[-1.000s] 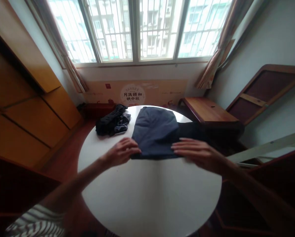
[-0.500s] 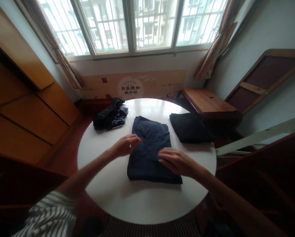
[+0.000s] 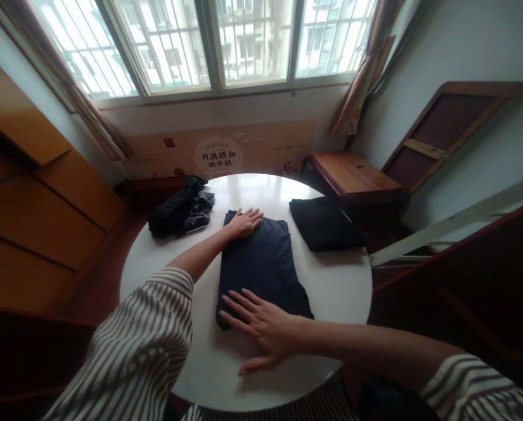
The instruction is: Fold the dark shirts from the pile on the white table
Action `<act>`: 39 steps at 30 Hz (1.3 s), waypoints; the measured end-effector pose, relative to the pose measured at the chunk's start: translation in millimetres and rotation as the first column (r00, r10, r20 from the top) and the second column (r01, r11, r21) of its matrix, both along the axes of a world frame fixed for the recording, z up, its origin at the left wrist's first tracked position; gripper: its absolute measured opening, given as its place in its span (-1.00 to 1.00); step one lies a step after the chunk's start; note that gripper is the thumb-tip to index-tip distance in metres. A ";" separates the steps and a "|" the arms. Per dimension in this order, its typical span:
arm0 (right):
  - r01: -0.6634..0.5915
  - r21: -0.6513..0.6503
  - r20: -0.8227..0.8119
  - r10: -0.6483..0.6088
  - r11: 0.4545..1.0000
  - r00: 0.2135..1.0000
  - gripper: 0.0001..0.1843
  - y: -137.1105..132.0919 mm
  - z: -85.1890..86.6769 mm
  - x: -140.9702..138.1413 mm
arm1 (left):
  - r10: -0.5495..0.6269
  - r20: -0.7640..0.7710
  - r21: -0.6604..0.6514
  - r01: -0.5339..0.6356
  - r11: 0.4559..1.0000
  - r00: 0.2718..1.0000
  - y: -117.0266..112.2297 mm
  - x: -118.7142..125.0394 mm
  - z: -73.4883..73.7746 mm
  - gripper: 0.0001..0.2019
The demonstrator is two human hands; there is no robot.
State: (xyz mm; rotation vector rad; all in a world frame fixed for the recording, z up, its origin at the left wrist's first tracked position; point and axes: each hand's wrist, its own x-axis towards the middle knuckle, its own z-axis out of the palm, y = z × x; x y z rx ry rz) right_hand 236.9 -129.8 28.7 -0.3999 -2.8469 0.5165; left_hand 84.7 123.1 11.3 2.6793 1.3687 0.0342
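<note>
A folded dark navy garment (image 3: 261, 263) lies flat in the middle of the white round table (image 3: 173, 310); it looks like trousers, but I cannot be sure. My left hand (image 3: 245, 223) rests flat on its far left end, fingers stretched out. Over the near edge of the cloth, my right hand (image 3: 265, 327) is spread wide, its thumb reaching past the cloth above the bare tabletop. Neither hand grips anything. To the right sits a folded black garment (image 3: 325, 223). A crumpled heap of dark clothes (image 3: 182, 207) is at the far left.
Beyond the table, a low wooden stand (image 3: 353, 173) is at the right, near a leaning wooden-framed panel (image 3: 445, 128). Orange-brown cabinets (image 3: 63, 216) line the left side. A pale metal bar (image 3: 454, 222) slants close to the table's right edge.
My left hand has moved away from me to the garment's far end and flattened. My right hand has come nearer and left, fingers now spread. The view has shifted slightly right.
</note>
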 end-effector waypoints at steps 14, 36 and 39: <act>0.250 0.062 0.075 -0.254 0.966 0.964 -0.18 84.4 0.9 5.7 | 0.030 0.023 0.040 -0.030 0.999 0.999 3.8 2.6 -4.0 -0.49; 0.179 0.082 0.002 -0.180 0.980 0.984 -0.51 110.1 21.7 23.0 | 0.039 0.053 0.069 -0.043 0.997 0.998 0.4 3.8 -4.5 -0.50; 0.520 0.117 0.062 -0.529 0.846 0.846 -0.33 114.1 -3.2 28.7 | 0.041 0.054 0.073 -0.045 0.996 0.998 0.5 3.1 -5.1 -0.50</act>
